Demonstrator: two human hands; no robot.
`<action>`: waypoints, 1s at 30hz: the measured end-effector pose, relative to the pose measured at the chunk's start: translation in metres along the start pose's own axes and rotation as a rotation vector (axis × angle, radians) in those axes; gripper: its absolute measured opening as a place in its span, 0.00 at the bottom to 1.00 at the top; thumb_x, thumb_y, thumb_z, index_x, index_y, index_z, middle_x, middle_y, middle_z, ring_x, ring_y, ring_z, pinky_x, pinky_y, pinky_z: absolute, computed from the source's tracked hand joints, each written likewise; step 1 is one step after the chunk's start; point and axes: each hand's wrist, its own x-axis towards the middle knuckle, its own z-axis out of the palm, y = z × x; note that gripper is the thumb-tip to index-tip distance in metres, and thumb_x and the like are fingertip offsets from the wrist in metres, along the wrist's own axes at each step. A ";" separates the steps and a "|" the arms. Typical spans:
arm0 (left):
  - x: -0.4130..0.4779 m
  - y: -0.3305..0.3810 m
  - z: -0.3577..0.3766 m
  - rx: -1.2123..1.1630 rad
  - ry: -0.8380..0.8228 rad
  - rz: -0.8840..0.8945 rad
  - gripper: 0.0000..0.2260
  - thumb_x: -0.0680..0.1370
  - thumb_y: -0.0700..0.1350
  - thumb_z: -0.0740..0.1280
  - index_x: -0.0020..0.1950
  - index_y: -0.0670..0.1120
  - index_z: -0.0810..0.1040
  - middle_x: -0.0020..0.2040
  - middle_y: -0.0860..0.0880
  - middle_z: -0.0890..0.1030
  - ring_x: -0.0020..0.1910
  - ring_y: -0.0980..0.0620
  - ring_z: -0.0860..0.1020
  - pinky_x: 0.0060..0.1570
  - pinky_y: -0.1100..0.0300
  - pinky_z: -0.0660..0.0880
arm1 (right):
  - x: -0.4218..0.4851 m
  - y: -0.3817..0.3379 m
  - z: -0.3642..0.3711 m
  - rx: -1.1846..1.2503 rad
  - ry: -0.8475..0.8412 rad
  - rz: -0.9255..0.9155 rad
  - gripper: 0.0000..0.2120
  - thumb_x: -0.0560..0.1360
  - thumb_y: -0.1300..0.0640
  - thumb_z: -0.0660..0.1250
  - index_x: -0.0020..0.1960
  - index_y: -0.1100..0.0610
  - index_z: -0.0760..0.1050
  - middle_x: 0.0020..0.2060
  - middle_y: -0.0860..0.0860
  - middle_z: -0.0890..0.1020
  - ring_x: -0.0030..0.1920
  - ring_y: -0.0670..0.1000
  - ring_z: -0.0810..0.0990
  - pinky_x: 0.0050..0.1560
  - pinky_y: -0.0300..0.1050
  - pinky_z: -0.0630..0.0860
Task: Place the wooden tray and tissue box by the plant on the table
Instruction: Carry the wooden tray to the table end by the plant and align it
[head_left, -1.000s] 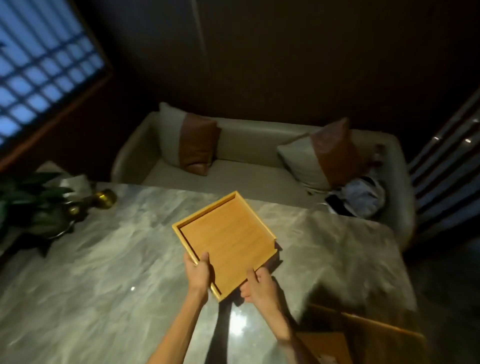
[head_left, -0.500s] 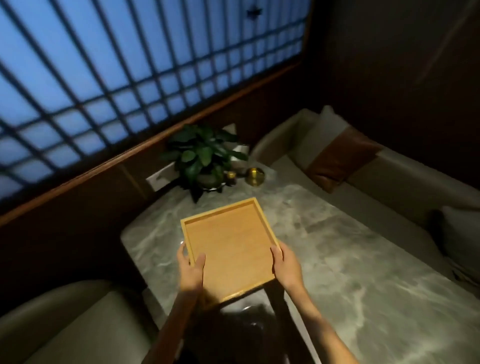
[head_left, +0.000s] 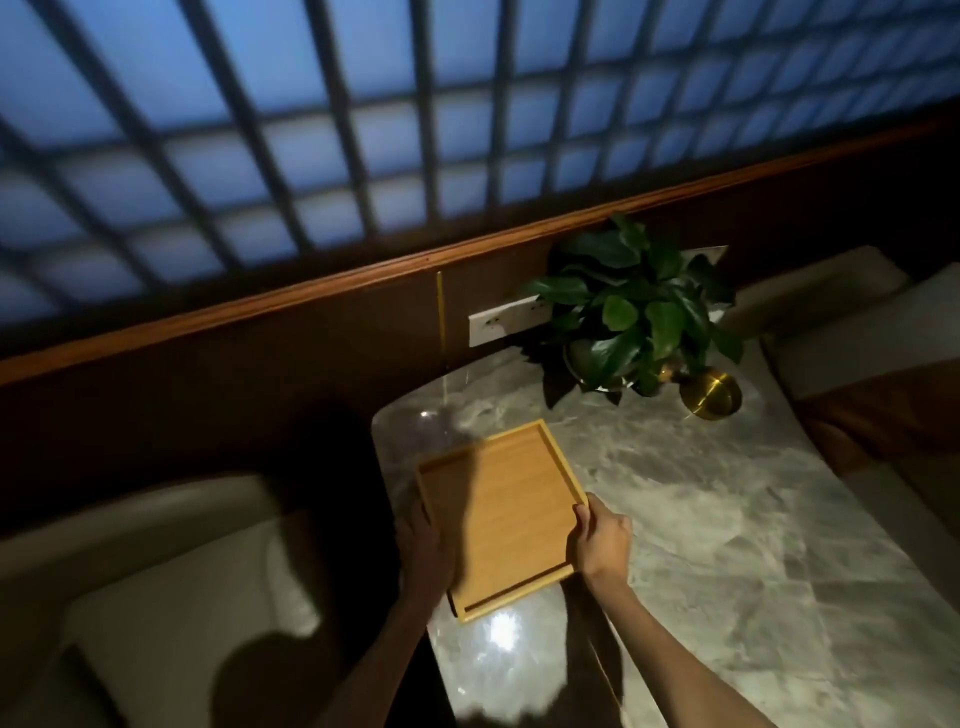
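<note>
Head view: I hold the wooden tray (head_left: 497, 514) by its two long sides, one hand on each. My left hand (head_left: 426, 553) is wrapped around the left rim, in shadow, at the tabletop's left edge; my right hand (head_left: 602, 540) is clamped on the right rim near the tray's near-right corner, thumb over the top of the rim. Both hands are therefore closed on the tray, and neither is free. The tray sits low over the marble table (head_left: 727, 545), near its left edge and short of the far-left corner; whether its base touches the surface I cannot tell. Its long axis runs from me toward the far edge, leaning slightly left. The plant (head_left: 639, 312) stands at the far edge of the tabletop, beyond the tray and to its right, with a brass-coloured pot (head_left: 711, 392) just beside it on the right. The controlling relation is this: the destination lies forward and right of the tray's far-right corner, with bare marble between, so the right hand is the nearer one to the plant. I judge the remaining travel to be a short push along that diagonal. The tissue box is not in view.
</note>
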 end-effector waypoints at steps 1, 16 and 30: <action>0.008 0.001 0.004 -0.003 -0.019 -0.020 0.26 0.79 0.43 0.59 0.75 0.36 0.61 0.70 0.31 0.65 0.69 0.35 0.67 0.68 0.47 0.65 | 0.007 0.004 0.005 -0.012 -0.017 -0.005 0.11 0.82 0.61 0.60 0.47 0.59 0.80 0.38 0.59 0.83 0.42 0.64 0.79 0.42 0.51 0.73; -0.009 -0.040 0.036 0.036 -0.095 0.325 0.36 0.75 0.50 0.72 0.78 0.47 0.59 0.78 0.45 0.62 0.76 0.46 0.63 0.76 0.52 0.62 | -0.008 0.059 0.007 -0.328 -0.304 -0.323 0.31 0.78 0.31 0.54 0.78 0.34 0.49 0.81 0.50 0.46 0.80 0.57 0.46 0.75 0.58 0.53; 0.043 -0.025 0.043 0.275 -0.284 0.297 0.43 0.73 0.60 0.71 0.79 0.50 0.50 0.81 0.42 0.48 0.81 0.43 0.48 0.79 0.49 0.49 | 0.067 0.021 0.014 -0.481 -0.447 -0.442 0.40 0.66 0.22 0.53 0.76 0.34 0.57 0.76 0.47 0.29 0.78 0.58 0.32 0.72 0.63 0.68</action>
